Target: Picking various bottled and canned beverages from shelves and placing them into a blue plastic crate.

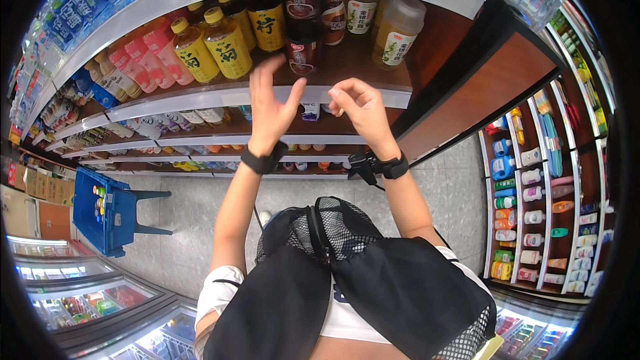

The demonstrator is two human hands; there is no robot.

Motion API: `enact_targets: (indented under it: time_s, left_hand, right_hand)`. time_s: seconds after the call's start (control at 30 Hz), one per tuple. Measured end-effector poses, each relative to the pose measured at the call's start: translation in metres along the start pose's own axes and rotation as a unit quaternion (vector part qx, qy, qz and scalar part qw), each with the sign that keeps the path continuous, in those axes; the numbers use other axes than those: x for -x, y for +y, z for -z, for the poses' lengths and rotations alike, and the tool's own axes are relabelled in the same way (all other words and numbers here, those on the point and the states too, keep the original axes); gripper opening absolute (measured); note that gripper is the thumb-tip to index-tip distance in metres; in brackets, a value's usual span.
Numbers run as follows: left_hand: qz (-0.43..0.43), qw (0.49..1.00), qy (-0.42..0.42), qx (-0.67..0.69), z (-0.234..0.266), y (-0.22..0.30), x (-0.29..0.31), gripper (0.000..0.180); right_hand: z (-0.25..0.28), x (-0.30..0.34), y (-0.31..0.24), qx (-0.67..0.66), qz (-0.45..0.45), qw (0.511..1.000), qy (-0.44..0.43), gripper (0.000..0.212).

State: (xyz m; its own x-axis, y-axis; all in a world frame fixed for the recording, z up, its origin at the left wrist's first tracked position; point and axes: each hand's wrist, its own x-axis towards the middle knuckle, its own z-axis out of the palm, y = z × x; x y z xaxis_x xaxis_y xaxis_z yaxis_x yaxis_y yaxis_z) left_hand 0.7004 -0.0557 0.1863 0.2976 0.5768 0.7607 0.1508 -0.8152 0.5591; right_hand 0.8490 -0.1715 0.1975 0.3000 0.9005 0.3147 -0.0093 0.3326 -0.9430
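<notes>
My left hand [269, 103] is raised at the front of a drink shelf [333, 79], fingers stretched out and thumb apart, holding nothing. Just beyond it stands a dark red cup-shaped container [303, 57], with yellow-labelled tea bottles [227, 47] to its left. My right hand [362, 108] hovers before the shelf's front edge, its thumb and fingers curled together. What they hold, if anything, I cannot make out. Behind that hand, a clear bottle of amber drink [398, 33] with a white label stands near the shelf's right end.
Pink bottles [159, 53] line the shelf further left, with lower stocked shelves beneath. A wooden side panel [477, 90] borders the shelf at right. On the left, a blue crate [103, 213] holding several items rests on a blue stand. Toiletry shelves [533, 217] stand at right.
</notes>
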Motion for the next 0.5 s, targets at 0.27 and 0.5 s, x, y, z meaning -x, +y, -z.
enact_targets:
  time_s: [0.27, 0.5]
  left_hand:
    - [-0.018, 0.998, 0.05, -0.042, -0.041, -0.016, -0.038, 0.092]
    - [0.083, 0.996, 0.011, -0.005, -0.042, -0.02, -0.033, 0.082]
  right_hand:
    - [-0.005, 0.019, 0.01, -0.008, -0.06, 0.996, -0.072, 0.015]
    - [0.001, 0.023, 0.023, -0.012, -0.077, 0.994, -0.079, 0.015]
